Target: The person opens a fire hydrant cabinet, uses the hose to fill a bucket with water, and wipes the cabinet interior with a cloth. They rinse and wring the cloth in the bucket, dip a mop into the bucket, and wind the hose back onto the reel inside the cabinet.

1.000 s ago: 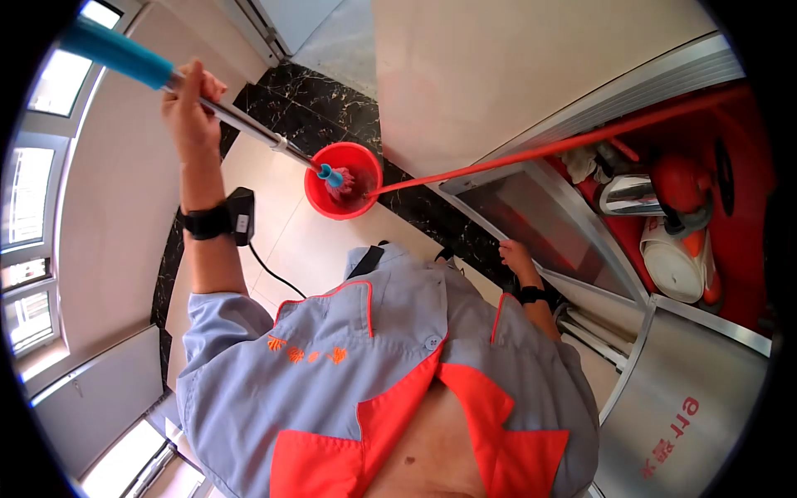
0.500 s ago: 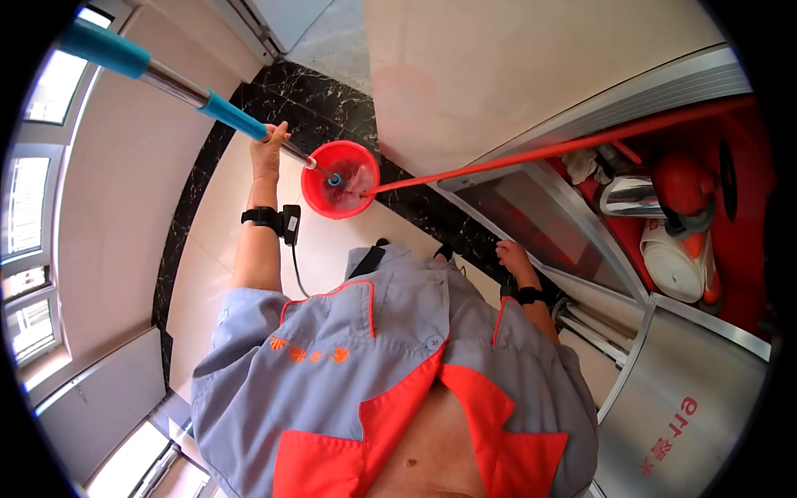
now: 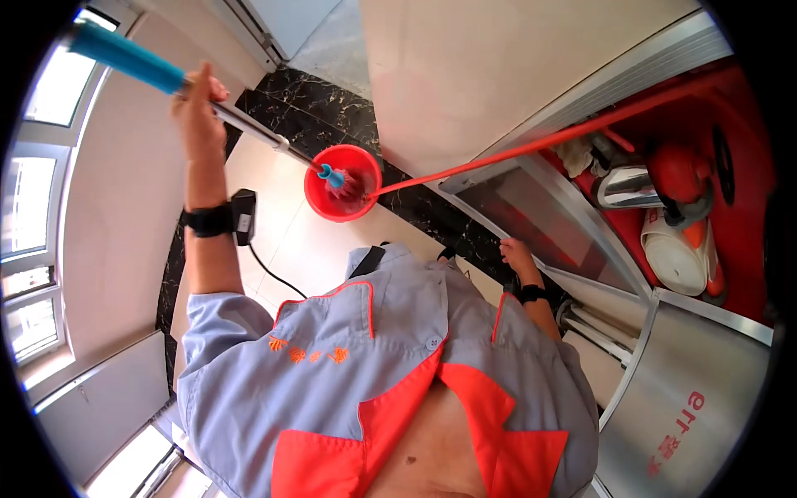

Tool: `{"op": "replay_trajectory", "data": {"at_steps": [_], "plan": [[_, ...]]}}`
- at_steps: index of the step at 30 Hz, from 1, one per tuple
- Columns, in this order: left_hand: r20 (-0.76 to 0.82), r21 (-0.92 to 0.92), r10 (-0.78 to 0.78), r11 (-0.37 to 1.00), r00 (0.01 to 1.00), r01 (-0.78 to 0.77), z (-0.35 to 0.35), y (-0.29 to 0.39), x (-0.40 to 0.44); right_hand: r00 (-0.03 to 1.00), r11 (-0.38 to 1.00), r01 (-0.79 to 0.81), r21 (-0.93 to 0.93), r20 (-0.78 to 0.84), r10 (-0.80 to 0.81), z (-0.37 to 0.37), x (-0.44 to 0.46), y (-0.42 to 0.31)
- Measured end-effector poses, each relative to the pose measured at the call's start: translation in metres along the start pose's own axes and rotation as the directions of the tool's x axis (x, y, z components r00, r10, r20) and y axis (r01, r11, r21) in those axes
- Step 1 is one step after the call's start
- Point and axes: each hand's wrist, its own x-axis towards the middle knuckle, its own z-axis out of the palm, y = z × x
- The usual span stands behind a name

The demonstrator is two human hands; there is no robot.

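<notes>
My left hand [image 3: 202, 116] is closed round the metal pole of a mop [image 3: 253, 129], just below its blue grip. The mop's blue collar and pinkish strands are inside a red bucket [image 3: 343, 212] on the floor, the pole slanting down to it. My right hand [image 3: 516, 253] hangs beside the metal-framed panel at the right, its fingers loosely bent and somewhat apart, with nothing visible in them. A long red pole [image 3: 498, 156] reaches from the right into the bucket.
At the right, a red compartment [image 3: 739, 249] holds a white roll [image 3: 674, 264] and a shiny metal cylinder [image 3: 629, 187]. A metal panel [image 3: 689, 398] is below it. Windows [image 3: 29, 203] line the left wall. A black cable [image 3: 270, 272] runs from my left wrist device.
Over the last half second, my left hand and the mop's sliding blue grip rose up and left along the pole, away from the bucket. The mop head shows higher in the bucket.
</notes>
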Motion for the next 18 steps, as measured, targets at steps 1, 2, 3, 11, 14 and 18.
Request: {"op": "replay_trajectory", "data": {"at_steps": [1,2,3,11,14,18], "plan": [[0.042,-0.028,0.016,1.0,0.999,-0.015,0.004,0.02,0.004,1.0,1.0,0.001,0.006,-0.001,-0.001,0.0,0.001,0.004],[0.083,-0.056,0.035,0.998,0.996,-0.03,0.005,0.038,0.008,1.0,1.0,0.004,0.012,0.0,-0.004,0.0,0.003,0.006],[0.124,-0.084,0.055,0.995,0.991,-0.044,0.006,0.051,0.011,1.0,1.0,0.005,-0.002,0.001,-0.005,0.0,0.003,0.006],[0.399,0.159,-0.16,0.982,0.903,0.104,-0.021,-0.018,0.004,1.0,1.0,0.012,-0.023,-0.016,-0.013,0.0,-0.008,-0.005],[0.363,0.373,-0.375,0.897,0.853,0.236,-0.037,-0.11,-0.031,1.0,1.0,0.009,-0.009,-0.018,-0.009,0.002,-0.008,-0.004],[0.055,0.271,-0.34,0.91,0.939,0.313,-0.054,-0.182,-0.077,1.0,1.0,0.005,0.012,-0.012,-0.005,0.004,-0.001,0.0]]}}
